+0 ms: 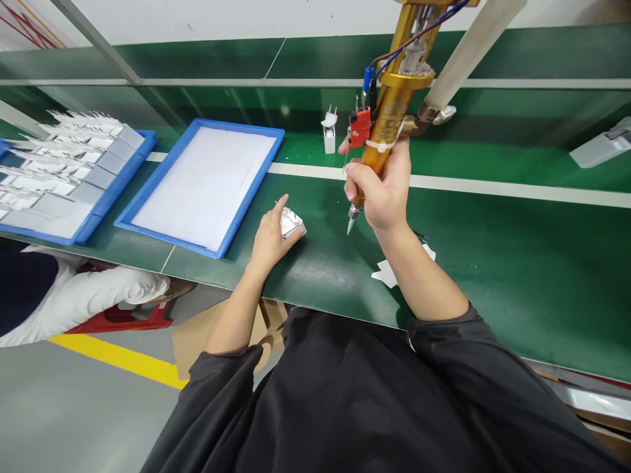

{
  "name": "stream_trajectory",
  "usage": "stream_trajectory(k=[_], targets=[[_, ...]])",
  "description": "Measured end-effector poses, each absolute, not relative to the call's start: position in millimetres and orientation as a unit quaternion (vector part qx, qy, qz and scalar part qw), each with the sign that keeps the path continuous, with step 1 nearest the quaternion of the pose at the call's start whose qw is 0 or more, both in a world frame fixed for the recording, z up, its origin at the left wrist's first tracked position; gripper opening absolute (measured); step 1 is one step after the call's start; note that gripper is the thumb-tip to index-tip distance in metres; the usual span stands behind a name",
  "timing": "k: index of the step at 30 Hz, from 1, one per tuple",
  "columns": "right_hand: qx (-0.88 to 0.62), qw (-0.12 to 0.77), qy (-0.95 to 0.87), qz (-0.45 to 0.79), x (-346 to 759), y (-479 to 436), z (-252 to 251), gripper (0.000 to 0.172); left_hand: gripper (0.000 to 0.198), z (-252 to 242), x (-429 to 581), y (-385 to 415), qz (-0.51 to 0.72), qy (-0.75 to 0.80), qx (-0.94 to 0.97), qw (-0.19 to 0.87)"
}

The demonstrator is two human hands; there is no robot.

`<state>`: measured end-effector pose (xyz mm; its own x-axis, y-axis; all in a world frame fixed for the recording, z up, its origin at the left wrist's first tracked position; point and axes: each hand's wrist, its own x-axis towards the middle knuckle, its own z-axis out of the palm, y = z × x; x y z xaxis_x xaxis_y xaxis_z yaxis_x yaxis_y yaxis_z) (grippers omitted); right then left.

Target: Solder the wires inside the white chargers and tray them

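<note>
The left hand [270, 240] has its grip around a small white housing [292, 222] on the near counter [517, 263]. The right hand [387, 190] clasps a gold dispensing gun [393, 112], its nozzle [351, 225] apart from that piece, so this one looks unfinished. Whether the rows of white housings [106, 164] in the left blue tray [117, 186] are done, I cannot tell.

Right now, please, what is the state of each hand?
Left hand: curved around the small white box; whether it grips firmly cannot be told.
Right hand: closed, holding the gold tool with its tip downward.
</note>
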<state>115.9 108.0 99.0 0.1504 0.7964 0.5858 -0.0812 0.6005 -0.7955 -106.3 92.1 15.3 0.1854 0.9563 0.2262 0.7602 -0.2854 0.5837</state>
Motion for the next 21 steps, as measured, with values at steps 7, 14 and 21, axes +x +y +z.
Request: stream_trajectory(k=[7, 14, 21], targets=[[-0.294, 0.71, -0.537, 0.349, 113.9, 102.3, 105.9, 0.027, 0.078, 22.7, -174.6, 127.8, 0.488, 0.597, 0.506, 0.385], [-0.285, 0.723, -0.52, 0.354, 123.2, 113.7, 102.9, 0.028, 0.107, 33.7, -262.6, 166.8, 0.369, 0.686, 0.627, 0.029], [-0.31, 0.726, -0.489, 0.372, 142.4, 123.5, 105.2, 0.025, 0.094, 16.1, -264.8, 142.9, 0.257, 0.718, 0.646, -0.036]])
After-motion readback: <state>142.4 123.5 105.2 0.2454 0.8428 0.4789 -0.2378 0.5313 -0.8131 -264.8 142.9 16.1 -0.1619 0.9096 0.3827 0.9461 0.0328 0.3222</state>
